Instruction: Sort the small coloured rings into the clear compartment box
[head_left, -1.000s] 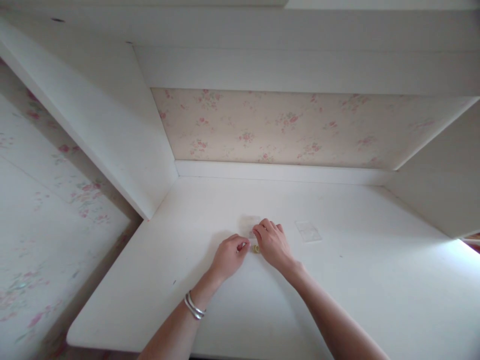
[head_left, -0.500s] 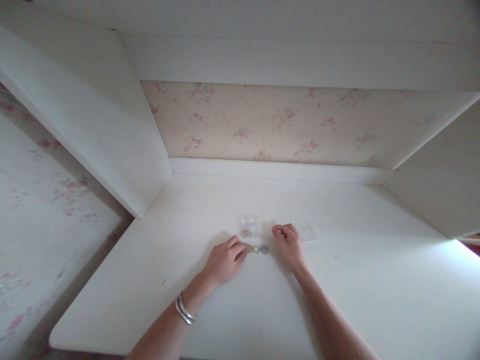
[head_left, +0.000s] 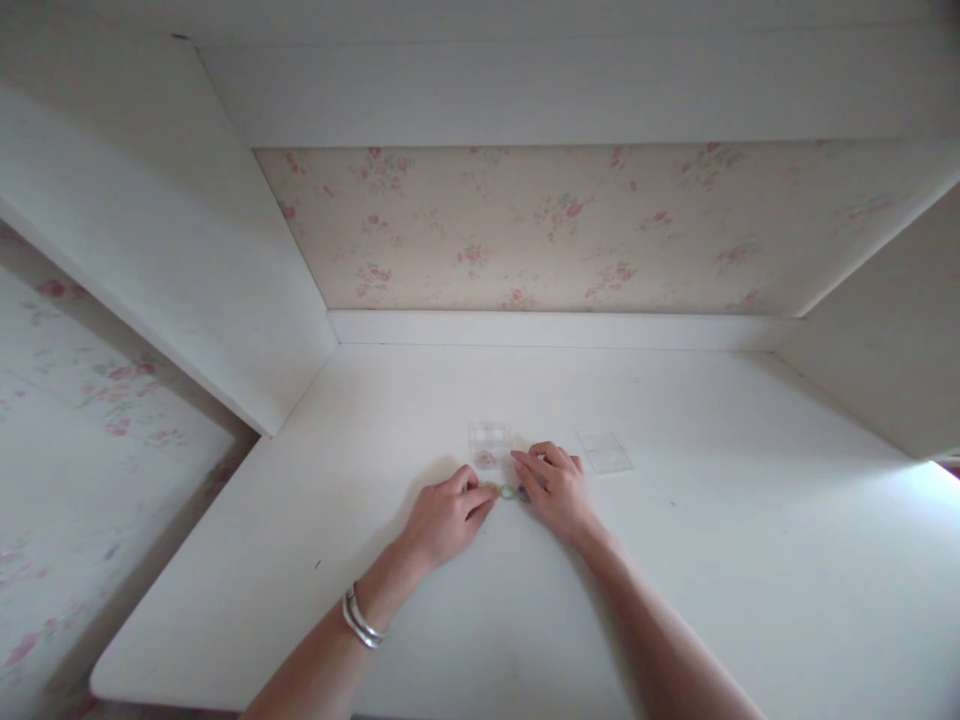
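On the white tabletop, my left hand [head_left: 448, 515] is closed, its thumb and fingertips pinched at the left end of a short row of small rings. A yellowish ring [head_left: 490, 488] shows at those fingertips. A pale green ring [head_left: 508, 492] lies beside it. At the row's right end, a grey ring [head_left: 523, 494] is partly covered by my right hand [head_left: 556, 490]. That hand's thumb and index finger come together near a clear compartment box [head_left: 490, 436]; whatever is between them is hidden. A small pinkish item [head_left: 486, 459] sits in a front compartment of the box.
A clear flat lid [head_left: 606, 453] lies on the table [head_left: 720, 590] right of my right hand. White panels [head_left: 247, 250] rise at the left and right, with a floral-papered wall [head_left: 525, 230] behind. A small dark speck [head_left: 317, 565] lies at the left.
My right hand has moved left, from beside the lid to the grey ring and the box's edge, and now partly covers that ring. My left hand stays at the yellowish ring. The view has shifted slightly.
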